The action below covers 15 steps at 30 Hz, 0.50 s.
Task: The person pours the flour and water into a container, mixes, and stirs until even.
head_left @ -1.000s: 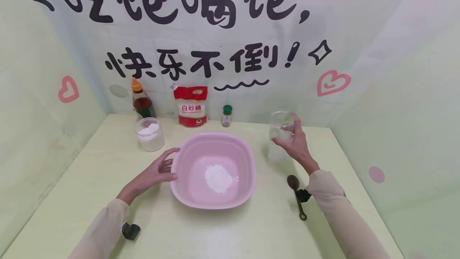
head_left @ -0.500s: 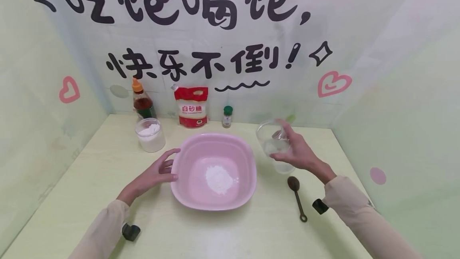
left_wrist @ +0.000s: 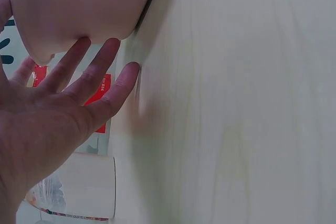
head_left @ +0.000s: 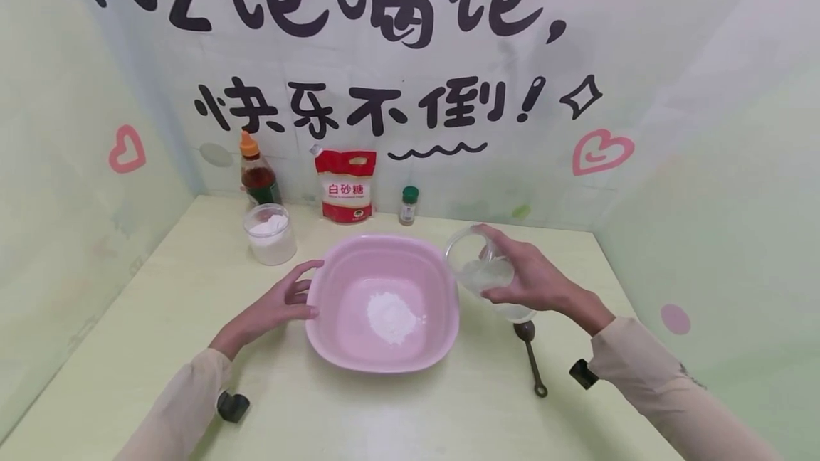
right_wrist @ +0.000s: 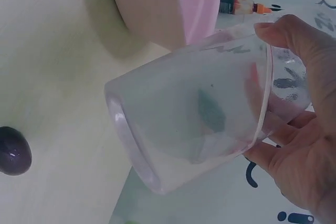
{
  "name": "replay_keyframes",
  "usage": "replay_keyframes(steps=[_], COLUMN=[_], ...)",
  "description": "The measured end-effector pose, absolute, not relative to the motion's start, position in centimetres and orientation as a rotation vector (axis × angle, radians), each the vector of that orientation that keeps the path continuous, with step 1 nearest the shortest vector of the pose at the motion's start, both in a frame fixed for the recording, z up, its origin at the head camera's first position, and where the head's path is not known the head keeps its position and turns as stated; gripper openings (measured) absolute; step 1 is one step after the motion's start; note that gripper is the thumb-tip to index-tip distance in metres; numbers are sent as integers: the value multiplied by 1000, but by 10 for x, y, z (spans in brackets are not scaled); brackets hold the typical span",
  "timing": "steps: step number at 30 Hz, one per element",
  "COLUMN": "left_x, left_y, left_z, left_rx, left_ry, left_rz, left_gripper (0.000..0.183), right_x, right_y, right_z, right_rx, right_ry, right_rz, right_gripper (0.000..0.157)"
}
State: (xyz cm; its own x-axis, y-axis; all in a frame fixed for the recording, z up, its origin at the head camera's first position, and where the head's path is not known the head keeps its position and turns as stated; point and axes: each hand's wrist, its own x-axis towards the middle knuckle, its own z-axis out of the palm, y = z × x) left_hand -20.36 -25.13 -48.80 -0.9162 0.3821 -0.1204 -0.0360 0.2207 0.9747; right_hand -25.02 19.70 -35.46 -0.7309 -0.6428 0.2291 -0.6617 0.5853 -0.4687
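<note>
My right hand [head_left: 522,272] grips a clear cup [right_wrist: 184,108] around its upper part. The cup holds clear liquid and tilts toward the pink basin [head_left: 320,347], its mouth close to the basin's right rim. White powder [head_left: 391,317] lies in a patch on the basin's floor. At the basin's left side my left hand [head_left: 282,304] rests spread fingertips against the outer wall. The left wrist view shows those fingers [left_wrist: 97,69] fairly straight. Below the cup, a dark brown spoon [head_left: 530,354] lies on the table.
Left of the basin stands a clear jar [head_left: 272,244] of white powder, before a sauce bottle [head_left: 259,180] with an orange cap. Along the back wall are a red-and-white sugar bag [head_left: 346,191] and a small green-capped shaker [head_left: 408,206].
My right hand has brought the cup left and nearer to me, tipping it further toward the basin. The left hand keeps its place on the basin.
</note>
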Motion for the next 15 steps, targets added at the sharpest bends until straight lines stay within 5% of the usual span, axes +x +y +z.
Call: replay_keyframes(steps=[15], left_x=[-205], left_y=[-254], left_z=[-488], left_rx=[321], left_ry=[2162], left_rz=[1747], left_gripper=[83], right_x=[-239], right_y=[181], right_z=[-340], right_rx=[1300], right_ry=[-2831], right_rz=[609], right_gripper=[102])
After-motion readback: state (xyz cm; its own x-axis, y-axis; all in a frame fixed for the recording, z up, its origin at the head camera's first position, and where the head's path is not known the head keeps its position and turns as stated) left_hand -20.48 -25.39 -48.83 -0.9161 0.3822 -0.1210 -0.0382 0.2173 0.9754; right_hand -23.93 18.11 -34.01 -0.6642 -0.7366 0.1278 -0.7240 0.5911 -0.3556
